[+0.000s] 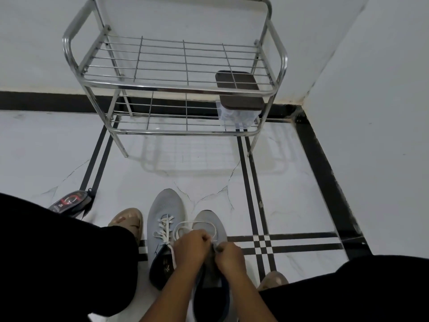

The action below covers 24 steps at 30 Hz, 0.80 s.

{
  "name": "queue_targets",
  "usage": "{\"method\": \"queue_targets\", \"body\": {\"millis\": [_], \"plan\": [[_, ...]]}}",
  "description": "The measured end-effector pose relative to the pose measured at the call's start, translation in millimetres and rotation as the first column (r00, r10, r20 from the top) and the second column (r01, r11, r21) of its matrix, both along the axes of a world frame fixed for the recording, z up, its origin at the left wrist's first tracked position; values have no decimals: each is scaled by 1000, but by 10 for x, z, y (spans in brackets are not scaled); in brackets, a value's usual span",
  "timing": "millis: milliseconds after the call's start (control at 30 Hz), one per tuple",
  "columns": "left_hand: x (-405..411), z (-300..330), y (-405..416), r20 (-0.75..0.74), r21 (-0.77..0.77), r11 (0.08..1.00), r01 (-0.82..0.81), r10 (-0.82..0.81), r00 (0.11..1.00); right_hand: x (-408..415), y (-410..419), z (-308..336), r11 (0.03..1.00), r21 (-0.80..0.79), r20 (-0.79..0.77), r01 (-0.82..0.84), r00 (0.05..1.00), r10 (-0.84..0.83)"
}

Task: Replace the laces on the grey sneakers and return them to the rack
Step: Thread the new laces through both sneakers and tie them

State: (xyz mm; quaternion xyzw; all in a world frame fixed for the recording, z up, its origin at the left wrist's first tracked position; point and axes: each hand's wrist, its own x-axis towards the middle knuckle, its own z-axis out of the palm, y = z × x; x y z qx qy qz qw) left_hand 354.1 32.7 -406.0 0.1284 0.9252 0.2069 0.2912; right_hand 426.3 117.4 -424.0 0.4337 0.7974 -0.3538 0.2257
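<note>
Two grey sneakers stand side by side on the floor between my legs. The left sneaker (pixel 166 211) is laced with a white lace across its eyelets. The right sneaker (pixel 209 220) lies partly under my hands; a white lace (pixel 185 225) loops over its toe area. My left hand (pixel 191 248) grips the lace with curled fingers. My right hand (pixel 228 256) pinches the lace or the shoe's upper near the eyelets, close against the left hand. The steel shoe rack (pixel 176 87) stands ahead by the wall, its top shelf bare of shoes.
A clear plastic box with a dark brown lid (pixel 241 101) sits on the rack's lower shelf at the right. A dark packet with red print (pixel 69 202) lies on the floor at the left. My feet in tan slippers (pixel 126 220) flank the sneakers. A wall corner rises at the right.
</note>
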Motion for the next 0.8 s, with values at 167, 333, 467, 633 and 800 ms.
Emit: {"method": "queue_targets", "body": {"millis": [167,333,467,633,800], "plan": [[50,-140,80,-117,-91,995,44,-54,992,7,168,-116,977,-169,-18,127,991,-132],[97,-248,122,-179,-184,983,-5,-28,983,45,244,-253,924,-281,-34,260,959,-280],[113,-280,136,-146,-225,974,11,-45,988,75,267,-322,867,-343,0,360,924,-383],[122,-302,131,-142,-255,967,1,-38,989,71,276,-367,807,-392,23,441,882,-471],[153,-348,152,-141,-207,976,-72,43,989,62,281,-352,814,-398,25,423,892,-452]]}}
